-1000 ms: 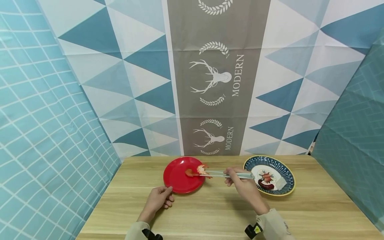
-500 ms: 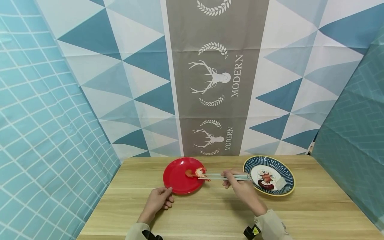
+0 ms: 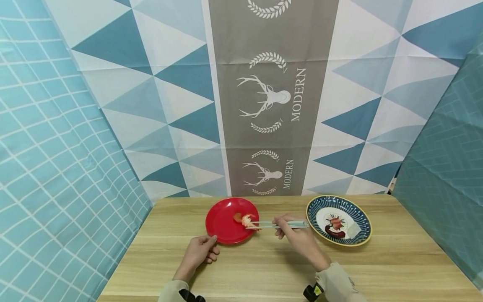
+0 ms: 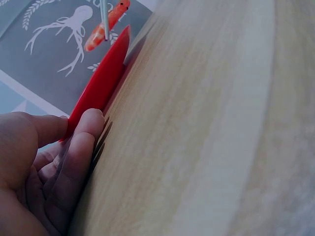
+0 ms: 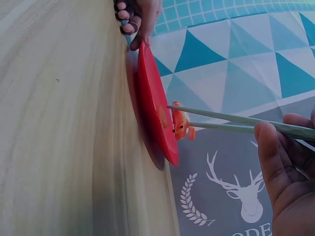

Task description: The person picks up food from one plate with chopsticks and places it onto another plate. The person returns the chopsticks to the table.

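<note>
My left hand (image 3: 200, 251) pinches the near-left rim of a round red plate (image 3: 220, 222), thumb on top and fingers curled below, as the left wrist view shows. My right hand (image 3: 299, 239) holds pale green chopsticks (image 5: 229, 117) that point left. Between their tips is an orange-and-white shrimp (image 5: 180, 123) with small black eyes. It overlaps the plate's right side in the head view and appears close over its surface in the wrist views. A small orange-brown piece (image 3: 237, 217) lies on the plate, just left of the shrimp.
A blue-patterned bowl (image 3: 362, 209) with a yellow rim stands at the right. In it lie a dark red curved piece (image 3: 333, 233), a reddish-brown piece (image 3: 336, 223) and a whitish piece (image 3: 353, 230). Patterned cloth (image 3: 264, 138) rises behind the wooden table (image 3: 271, 268).
My right hand has moved left with the chopsticks, carrying the shrimp from the plate's right edge further over the plate. My left hand keeps its place on the rim.
</note>
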Tool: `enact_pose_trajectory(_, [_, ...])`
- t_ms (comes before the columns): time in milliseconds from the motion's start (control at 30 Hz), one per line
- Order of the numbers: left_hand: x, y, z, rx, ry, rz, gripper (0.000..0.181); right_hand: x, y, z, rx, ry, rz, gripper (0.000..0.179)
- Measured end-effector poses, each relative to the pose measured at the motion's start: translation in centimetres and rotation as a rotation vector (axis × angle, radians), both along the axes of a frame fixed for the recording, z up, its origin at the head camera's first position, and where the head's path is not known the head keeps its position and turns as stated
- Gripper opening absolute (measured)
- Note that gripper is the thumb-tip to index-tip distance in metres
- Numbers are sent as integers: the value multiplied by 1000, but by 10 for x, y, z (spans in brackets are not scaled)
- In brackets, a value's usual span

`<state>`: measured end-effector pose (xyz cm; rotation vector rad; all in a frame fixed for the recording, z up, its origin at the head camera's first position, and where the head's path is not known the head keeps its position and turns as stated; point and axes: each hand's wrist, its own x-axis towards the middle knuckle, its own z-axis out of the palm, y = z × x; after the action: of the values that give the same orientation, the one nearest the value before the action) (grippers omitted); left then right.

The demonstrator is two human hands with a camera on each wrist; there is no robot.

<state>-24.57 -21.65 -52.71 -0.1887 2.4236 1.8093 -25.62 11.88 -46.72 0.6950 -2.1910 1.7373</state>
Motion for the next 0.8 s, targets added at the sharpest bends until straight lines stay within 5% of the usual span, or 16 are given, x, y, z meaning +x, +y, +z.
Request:
enact_pose_trajectory(333, [0, 0, 0, 0, -1, 3, 38, 1, -12, -4, -13, -18, 12, 18])
enact_pose_trajectory(800, [0, 0, 3, 6, -12, -1, 39, -2, -26, -7, 11, 84, 99, 11])
